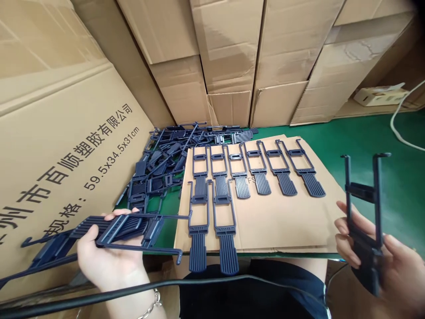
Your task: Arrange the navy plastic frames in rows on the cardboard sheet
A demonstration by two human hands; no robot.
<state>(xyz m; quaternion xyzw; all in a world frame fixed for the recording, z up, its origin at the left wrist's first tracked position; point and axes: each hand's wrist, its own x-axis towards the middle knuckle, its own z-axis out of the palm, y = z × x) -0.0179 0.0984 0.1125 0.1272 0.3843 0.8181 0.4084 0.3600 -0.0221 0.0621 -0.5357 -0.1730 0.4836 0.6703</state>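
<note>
My left hand (109, 257), at the lower left, is closed round several dark blue plastic frames (133, 228) with ribbed ends, stacked and pointing different ways. At the right, my right hand (381, 261) grips one dark frame (363, 192), its two hooked arms upward and its wide end partly hidden by the fingers. Between the hands lies a cardboard sheet (272, 221) bearing similar frames: a row along its back, and two nearer frames (226, 230) at its left whose ribbed ends overhang the front edge. A tangled pile of frames (162, 164) sits behind my left hand.
Tall cardboard boxes (229, 48) line the back of the green table (348, 133). A printed carton (83, 133) stands at the left. A tissue box (381, 95) and a white cable (398, 133) are at the back right. A black cable (133, 290) crosses the foreground.
</note>
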